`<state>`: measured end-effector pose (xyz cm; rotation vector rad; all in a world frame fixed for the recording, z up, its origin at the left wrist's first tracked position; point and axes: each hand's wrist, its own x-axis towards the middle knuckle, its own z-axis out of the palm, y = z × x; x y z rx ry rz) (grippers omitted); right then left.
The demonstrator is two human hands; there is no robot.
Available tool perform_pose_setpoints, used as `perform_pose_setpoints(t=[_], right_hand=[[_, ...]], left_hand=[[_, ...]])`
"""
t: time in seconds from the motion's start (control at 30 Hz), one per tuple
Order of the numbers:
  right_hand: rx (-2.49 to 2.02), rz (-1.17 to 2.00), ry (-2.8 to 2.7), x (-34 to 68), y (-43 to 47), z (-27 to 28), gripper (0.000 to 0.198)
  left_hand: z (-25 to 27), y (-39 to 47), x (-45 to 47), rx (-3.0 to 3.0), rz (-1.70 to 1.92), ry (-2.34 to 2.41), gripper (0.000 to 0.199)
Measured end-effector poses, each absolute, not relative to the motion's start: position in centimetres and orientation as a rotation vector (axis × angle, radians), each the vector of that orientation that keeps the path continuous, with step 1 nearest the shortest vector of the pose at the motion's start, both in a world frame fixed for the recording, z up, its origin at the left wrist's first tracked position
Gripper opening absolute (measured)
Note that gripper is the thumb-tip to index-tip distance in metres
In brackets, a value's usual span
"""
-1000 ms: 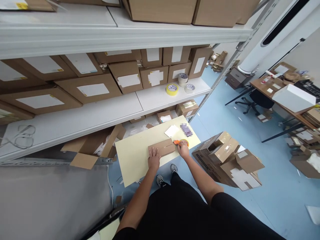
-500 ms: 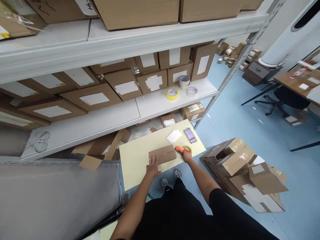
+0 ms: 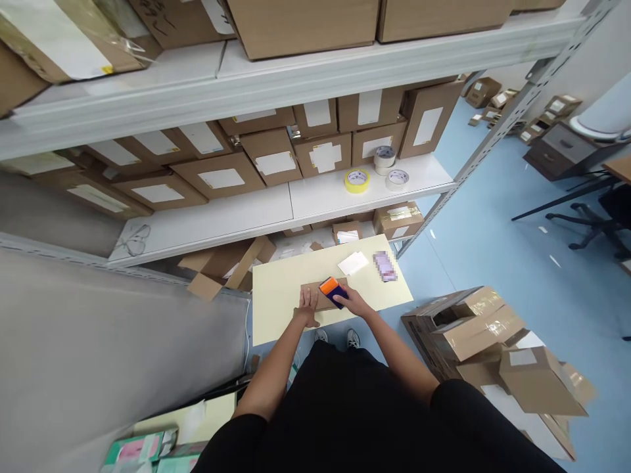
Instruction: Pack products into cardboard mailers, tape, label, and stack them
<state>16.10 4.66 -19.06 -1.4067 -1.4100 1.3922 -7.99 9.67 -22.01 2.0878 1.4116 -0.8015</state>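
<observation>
A flat brown cardboard box (image 3: 323,303) lies on the pale yellow tabletop (image 3: 276,295). My left hand (image 3: 308,309) rests on its left end with the fingers stretched out flat. Over the right part of the box, my right hand (image 3: 351,300) grips an orange and dark blue tape dispenser (image 3: 334,291), which hides some of the box beneath. Whether the dispenser touches the cardboard I cannot tell. Behind it lie white paper slips (image 3: 353,263). To their right is a blurred purple phone-like object (image 3: 385,266).
A grey shelf rack (image 3: 236,226) holding labelled cartons stands beyond the table. Its middle shelf carries a yellow tape roll (image 3: 357,180) and white tape rolls (image 3: 397,179). An open carton (image 3: 229,263) sits at the table's left, and stacked used cartons (image 3: 473,328) stand on the floor at right.
My right hand has brought the tape dispenser leftward from beside the box to above it and turned it. My left hand stays on the box. The camera view has shifted.
</observation>
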Motion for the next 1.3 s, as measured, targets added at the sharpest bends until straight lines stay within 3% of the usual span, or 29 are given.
perform_pose_setpoints(t=[0.1,0.2,0.4,0.47,0.73,1.3], right_hand=[[-1.401,1.438,-1.429,15.8,5.5,-19.5,0.047],[-1.366,1.467,-1.433,16.5,5.8,-20.0,0.049],[-1.382,1.461,-1.435,16.6,5.3,-20.2,0.050],[-1.398,1.448,-1.450,16.5,5.1,-20.2,0.050],[-1.379,1.399,-1.549,16.2,4.9,-19.6,0.048],[-1.373,1.437,-1.584,16.6,6.0,-18.0,0.050]], left_hand=[[-21.4,9.7,-8.1,2.011,-0.823,1.399,0.132],[-20.7,9.7,-9.0,1.984,-0.614,1.378,0.117],[-18.9,9.9,-10.5,1.686,0.188,1.572,0.057],[-17.7,10.5,-9.9,1.550,0.447,1.613,0.046],[-13.7,14.1,-6.0,1.474,0.512,1.242,0.035],[-12.3,13.8,-5.7,1.597,0.534,1.538,0.017]])
